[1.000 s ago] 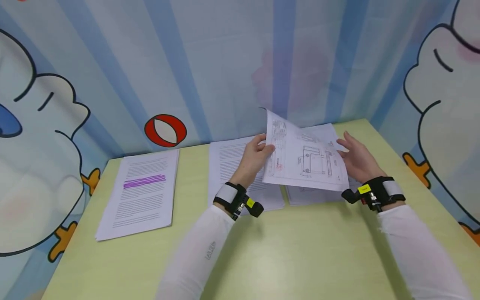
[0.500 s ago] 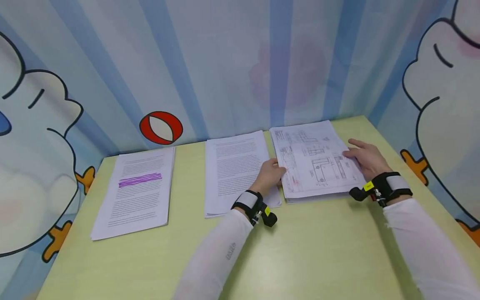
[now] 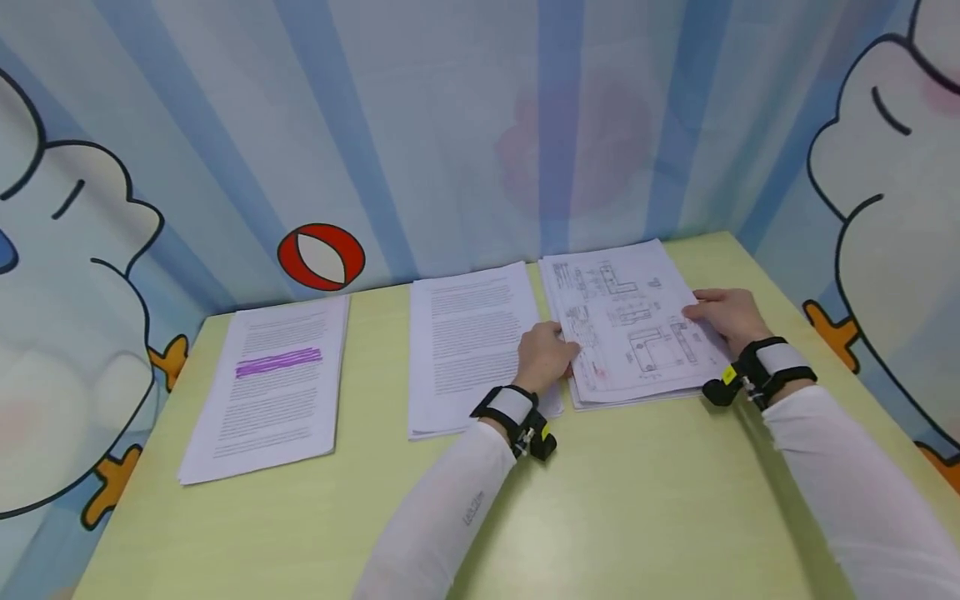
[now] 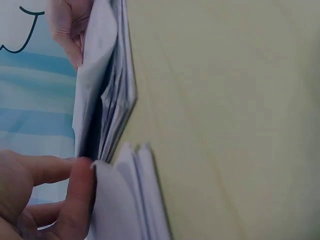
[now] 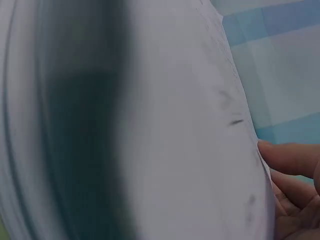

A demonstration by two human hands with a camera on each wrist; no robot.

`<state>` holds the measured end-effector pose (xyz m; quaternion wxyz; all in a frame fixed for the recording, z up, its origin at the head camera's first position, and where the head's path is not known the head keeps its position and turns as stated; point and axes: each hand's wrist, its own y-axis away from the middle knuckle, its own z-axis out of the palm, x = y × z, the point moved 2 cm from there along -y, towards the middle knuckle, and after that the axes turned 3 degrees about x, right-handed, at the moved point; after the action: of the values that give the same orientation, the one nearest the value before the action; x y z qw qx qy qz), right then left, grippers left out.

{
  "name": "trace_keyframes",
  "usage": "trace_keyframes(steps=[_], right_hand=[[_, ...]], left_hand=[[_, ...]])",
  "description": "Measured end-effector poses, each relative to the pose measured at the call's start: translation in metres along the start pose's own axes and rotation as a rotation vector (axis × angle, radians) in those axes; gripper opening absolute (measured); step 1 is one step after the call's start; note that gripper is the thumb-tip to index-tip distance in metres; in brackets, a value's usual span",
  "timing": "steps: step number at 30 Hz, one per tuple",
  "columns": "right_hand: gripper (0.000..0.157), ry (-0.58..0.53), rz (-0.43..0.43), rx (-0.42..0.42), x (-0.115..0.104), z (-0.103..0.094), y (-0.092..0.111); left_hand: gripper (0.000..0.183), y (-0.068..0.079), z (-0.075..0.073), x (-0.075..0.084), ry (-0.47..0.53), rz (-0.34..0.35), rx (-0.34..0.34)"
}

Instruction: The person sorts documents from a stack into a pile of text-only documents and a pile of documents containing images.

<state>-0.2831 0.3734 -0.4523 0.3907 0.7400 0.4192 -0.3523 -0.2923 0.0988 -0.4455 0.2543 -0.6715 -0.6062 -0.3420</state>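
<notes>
Clock directions taken from the centre of the head view, 12 at the top.

Top drawing sheet (image 3: 641, 304): white, line drawings of L-shaped parts, small red mark towards its own 7 o'clock. Located at 3 o'clock, over a stack of drawing sheets (image 4: 122, 80) near the far edge of the table (image 3: 600, 517). Bowed upward, dark gap beneath, as seen in the left wrist view.

Left hand (image 3: 546, 358): at 4 o'clock, grasping the top drawing sheet by its 8 o'clock edge, between thumb and fingers.

Right hand (image 3: 731, 317): at 3 o'clock, grasping the same sheet by its 3 o'clock edge, thumb above, fingers below. Number of leaves caught in either grasp: cannot tell.

Middle text stack (image 3: 472, 358): printed pages, just below centre towards 6 o'clock; just beside the drawings, partly covered by the left hand.

Marked text stack (image 3: 270, 417): at 8 o'clock, well apart from the others, crossed by a purple band (image 3: 279, 363).

Wristbands, two: left wristband (image 3: 513, 408) at 5 o'clock, right wristband (image 3: 772, 367) at 3 o'clock; black with pale panel. Both above white sleeves (image 3: 457, 508).

Curtain (image 3: 465, 150): blue-striped, at 12 o'clock, with red-and-white ball print (image 3: 322, 257) towards 10 o'clock.
</notes>
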Motion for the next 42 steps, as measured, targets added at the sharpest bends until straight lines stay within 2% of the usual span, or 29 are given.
trace_keyframes(steps=[3, 6, 9, 13, 18, 23, 29, 36, 42], right_hand=[[0.068, 0.100, -0.076, 0.025, -0.010, -0.001, 0.003], [0.068, 0.198, -0.152, 0.049, -0.024, -0.002, 0.011], [0.064, 0.291, -0.229, 0.064, -0.036, 0.001, 0.019], [0.058, 0.368, -0.327, 0.077, -0.050, 0.013, 0.028], [0.054, 0.358, -0.438, 0.051, -0.070, 0.034, 0.044], [0.053, 0.254, -0.558, 0.052, -0.090, 0.059, 0.060], [0.053, 0.145, -0.665, 0.028, -0.105, 0.090, 0.074], [0.064, 0.010, -0.694, -0.032, -0.128, 0.128, 0.090], [0.076, -0.111, -0.650, -0.061, -0.141, 0.168, 0.104]], left_hand=[[0.037, 0.001, -0.008, 0.002, 0.012, 0.025, 0.003], [0.041, 0.001, -0.019, 0.002, 0.069, 0.026, -0.012], [0.037, 0.001, -0.034, 0.001, 0.146, 0.020, -0.024], [0.033, 0.004, -0.062, -0.001, 0.225, 0.032, -0.018], [0.030, 0.010, -0.104, -0.012, 0.240, 0.070, 0.040], [0.031, 0.014, -0.149, -0.032, 0.117, 0.101, 0.148], [0.033, 0.023, -0.203, -0.070, -0.065, 0.085, 0.228], [0.034, 0.034, -0.250, -0.115, -0.221, 0.086, 0.304], [0.037, 0.046, -0.277, -0.148, -0.343, 0.047, 0.280]])
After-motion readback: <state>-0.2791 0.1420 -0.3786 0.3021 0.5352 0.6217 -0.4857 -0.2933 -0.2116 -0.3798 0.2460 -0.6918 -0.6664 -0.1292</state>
